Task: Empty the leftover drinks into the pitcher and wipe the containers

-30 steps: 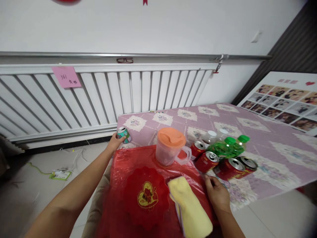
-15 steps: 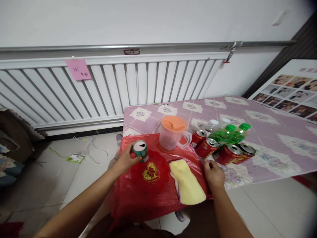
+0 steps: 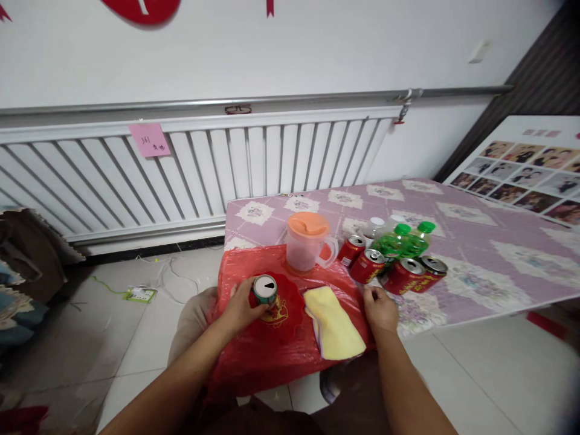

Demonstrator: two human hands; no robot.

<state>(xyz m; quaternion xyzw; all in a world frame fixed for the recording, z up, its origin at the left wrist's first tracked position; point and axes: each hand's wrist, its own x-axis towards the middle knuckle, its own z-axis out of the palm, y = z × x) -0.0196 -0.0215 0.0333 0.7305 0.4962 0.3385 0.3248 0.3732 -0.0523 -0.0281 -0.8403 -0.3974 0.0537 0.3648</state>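
My left hand [image 3: 243, 308] is closed around a green drink can [image 3: 265, 292] with an open mouth in its lid. The can is upright over a red scalloped plate [image 3: 294, 320] and covers part of its gold heart print. My right hand [image 3: 381, 309] rests at the right side of the red plastic sheet [image 3: 254, 356], fingers curled together; whatever they may hold is hidden. Between my hands lies a folded yellow cloth [image 3: 335, 323]. Behind it stands a clear pitcher [image 3: 301, 252] with an orange lid.
Several red cans [image 3: 368, 266] stand beyond my right hand, with green-capped bottles [image 3: 392, 240] behind them. A floral tablecloth [image 3: 475, 248] covers the table. A white radiator [image 3: 272, 157] runs along the wall. A photo board [image 3: 516, 139] leans at the right.
My left hand has brought the green can closer to the plate's middle, over the heart print. My right hand stays curled near the red cans. The camera view has shifted up and right.
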